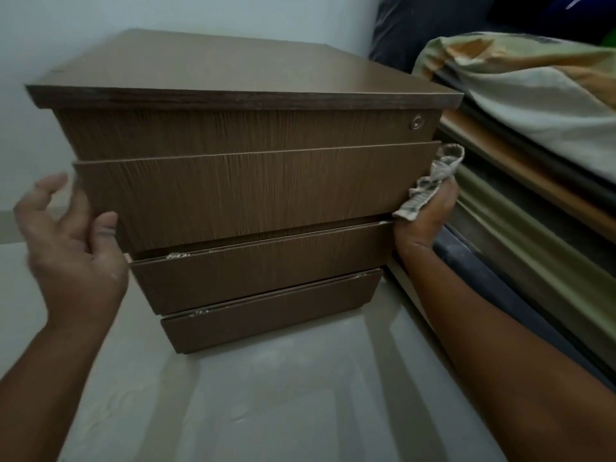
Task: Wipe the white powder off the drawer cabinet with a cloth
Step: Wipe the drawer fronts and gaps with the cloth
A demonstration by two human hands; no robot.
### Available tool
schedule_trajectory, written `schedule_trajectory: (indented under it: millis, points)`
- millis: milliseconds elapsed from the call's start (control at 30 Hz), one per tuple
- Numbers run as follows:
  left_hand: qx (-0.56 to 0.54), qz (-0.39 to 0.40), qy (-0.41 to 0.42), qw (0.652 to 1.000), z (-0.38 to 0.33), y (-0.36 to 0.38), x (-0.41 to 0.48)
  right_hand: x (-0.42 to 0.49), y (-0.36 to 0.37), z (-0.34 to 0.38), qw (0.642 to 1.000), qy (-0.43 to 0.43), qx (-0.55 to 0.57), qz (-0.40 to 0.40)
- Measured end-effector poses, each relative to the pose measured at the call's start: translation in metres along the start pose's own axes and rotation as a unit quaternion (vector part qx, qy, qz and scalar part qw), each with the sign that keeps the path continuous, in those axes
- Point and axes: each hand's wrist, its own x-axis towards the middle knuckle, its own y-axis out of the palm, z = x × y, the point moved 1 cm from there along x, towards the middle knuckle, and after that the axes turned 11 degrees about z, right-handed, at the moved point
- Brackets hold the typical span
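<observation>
A brown wood-grain drawer cabinet (233, 135) stands on the floor in front of me, with several drawers. The second drawer (246, 195) is pulled partly out. White powder specks (178, 255) sit on the top edge of the third drawer, and a few on the edge of the lowest one (200, 311). My left hand (73, 241) is at the pulled drawer's left end, thumb against its front and fingers spread. My right hand (423, 221) grips the drawer's right end and holds a crumpled beige cloth (430, 181) against that corner.
A bed with a dark frame (520, 248) and light bedding (540, 105) runs close along the cabinet's right side. A pale wall (66, 35) stands behind and to the left. The tiled floor (266, 401) in front carries faint powder smears.
</observation>
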Motion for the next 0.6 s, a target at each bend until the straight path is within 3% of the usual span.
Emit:
schedule_trajectory:
  millis: [67,167,300,400,467,533,600]
  points:
    - [-0.016,-0.031,0.019,0.999,-0.012,0.001,-0.02,-0.002,-0.003,0.003,0.999,-0.012,-0.028,-0.042]
    - [0.007,-0.008,0.005,1.0,-0.007,-0.006,-0.051,-0.023,-0.006,-0.006,0.992,-0.042,-0.117,0.015]
    - [0.024,0.065,-0.031,0.997,0.01,-0.008,-0.073,-0.033,-0.01,-0.027,0.923,-0.169,-0.335,0.08]
    - [0.032,0.064,-0.022,0.997,0.002,-0.006,-0.074,-0.056,0.022,-0.025,0.933,-0.173,-0.307,0.073]
    - [0.039,0.059,-0.019,0.997,-0.003,-0.004,-0.074,-0.085,0.049,-0.017,0.936,-0.159,-0.284,0.134]
    - [0.051,0.059,-0.019,0.997,-0.003,-0.003,-0.076,-0.116,0.068,-0.019,0.915,-0.186,-0.308,0.182]
    - [0.056,0.062,-0.015,0.996,0.0,-0.003,-0.077,-0.136,0.08,-0.014,0.888,-0.207,-0.37,0.178]
